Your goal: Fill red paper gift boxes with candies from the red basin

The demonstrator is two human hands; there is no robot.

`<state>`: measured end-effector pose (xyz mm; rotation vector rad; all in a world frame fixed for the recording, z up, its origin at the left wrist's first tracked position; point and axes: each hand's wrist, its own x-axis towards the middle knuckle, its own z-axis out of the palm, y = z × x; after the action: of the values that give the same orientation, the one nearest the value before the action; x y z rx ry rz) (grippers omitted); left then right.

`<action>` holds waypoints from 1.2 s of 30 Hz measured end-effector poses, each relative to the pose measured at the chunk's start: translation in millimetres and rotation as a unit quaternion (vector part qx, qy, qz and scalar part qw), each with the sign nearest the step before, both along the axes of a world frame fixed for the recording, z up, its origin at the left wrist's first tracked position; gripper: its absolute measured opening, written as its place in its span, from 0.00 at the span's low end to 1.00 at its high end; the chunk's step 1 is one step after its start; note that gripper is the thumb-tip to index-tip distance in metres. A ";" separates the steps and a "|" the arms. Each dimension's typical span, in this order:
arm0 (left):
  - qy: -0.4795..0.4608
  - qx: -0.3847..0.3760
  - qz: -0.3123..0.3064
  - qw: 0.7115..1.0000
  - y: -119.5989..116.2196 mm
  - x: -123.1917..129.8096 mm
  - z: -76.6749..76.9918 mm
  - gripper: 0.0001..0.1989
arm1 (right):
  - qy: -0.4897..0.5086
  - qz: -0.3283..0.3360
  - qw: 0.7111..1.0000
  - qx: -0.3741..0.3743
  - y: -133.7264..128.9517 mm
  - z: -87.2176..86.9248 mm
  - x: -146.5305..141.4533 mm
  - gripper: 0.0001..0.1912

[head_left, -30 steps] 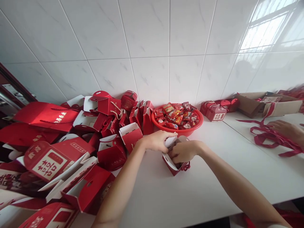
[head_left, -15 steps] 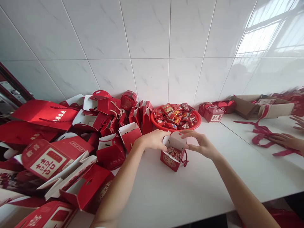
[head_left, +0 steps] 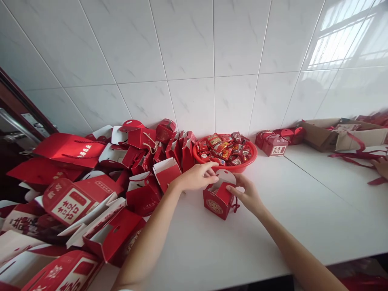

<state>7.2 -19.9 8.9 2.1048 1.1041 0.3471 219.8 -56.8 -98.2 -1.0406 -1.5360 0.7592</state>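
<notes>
A small red gift box [head_left: 217, 205] with a gold round emblem stands upright on the white table, its rounded white-lined back flap raised. My right hand [head_left: 247, 195] grips its right side, thumb on a red top flap folded inward and fingers behind. At the upper left edge of the box is my left hand [head_left: 197, 177], its fingers curled against the flaps; their exact contact is partly hidden. A dark red cord [head_left: 235, 205] hangs at the right side. The folded flap covers most of the box's contents.
Behind the box sits a red basin [head_left: 254, 155] of wrapped sweets. Red boxes and bags [head_left: 87, 198] crowd the left side. Against the wall stand closed boxes [head_left: 274, 145] and a cardboard carton [head_left: 321, 137]. A co-worker's hand [head_left: 382, 166] is beside red ribbon [head_left: 357, 153] at far right.
A red top flap has been folded inward over the sweets in the box by my right hand. My left fingers have curled more. The co-worker's hand and ribbon have shifted right in view.
</notes>
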 end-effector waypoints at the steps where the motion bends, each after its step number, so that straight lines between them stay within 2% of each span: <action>1: -0.012 -0.004 -0.003 1.000 -0.6 0.9 -2.7 0.32 | 0.002 0.002 1.000 -0.002 -0.3 -0.2 -1.0 0.23; 8: -0.066 0.046 0.018 0.997 4.5 2.9 -27.0 0.20 | -0.002 0.003 1.000 -0.008 -1.4 1.1 -1.7 0.19; 11: -0.079 0.056 0.014 0.995 10.7 1.1 -37.7 0.22 | -0.006 0.008 1.000 -0.007 -1.2 -0.8 -1.7 0.19; 14: -0.094 0.026 -0.010 0.995 15.3 -0.9 -44.0 0.24 | -0.014 0.008 1.000 -0.010 -1.0 -2.5 -2.0 0.18; 19: -0.056 0.016 -0.054 0.997 17.4 -4.2 -44.0 0.21 | -0.011 0.018 1.000 -0.011 -1.1 -2.4 -2.0 0.17; 36: 0.020 0.028 -0.043 0.999 13.1 -5.6 -43.0 0.21 | -0.002 0.049 0.999 -0.014 -3.6 -0.6 -4.2 0.15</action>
<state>1.6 -6.9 -34.1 2.2089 1.0343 0.3003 215.6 -60.4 -98.8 -0.9933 -1.5922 0.8496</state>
